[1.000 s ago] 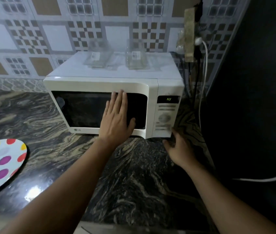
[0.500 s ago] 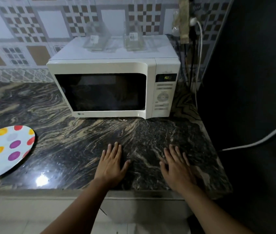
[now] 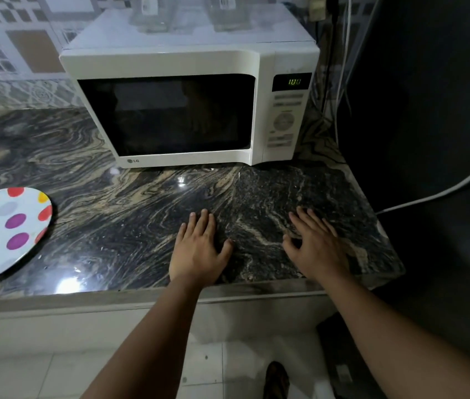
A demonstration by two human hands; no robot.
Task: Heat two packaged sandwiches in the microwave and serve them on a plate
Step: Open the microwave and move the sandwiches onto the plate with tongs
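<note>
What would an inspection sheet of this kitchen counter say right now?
Surface: dark marbled countertop, glossy.
Job's things: white microwave, door shut, display lit; polka-dot plate at left edge; sandwiches not visible.
Clutter: two clear containers on the microwave.
Hands: left hand and right hand lie flat on the counter, holding nothing.
Cables: white cable at right; more cables beside the microwave.
Surroundings: patterned tile wall, dark panel at right.

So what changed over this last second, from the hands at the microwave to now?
The left hand came off the microwave door and the right hand left the control panel; both drew back and now rest flat on the countertop. Neither holds anything. The door stays closed, and the dotted plate is unmoved.
</note>
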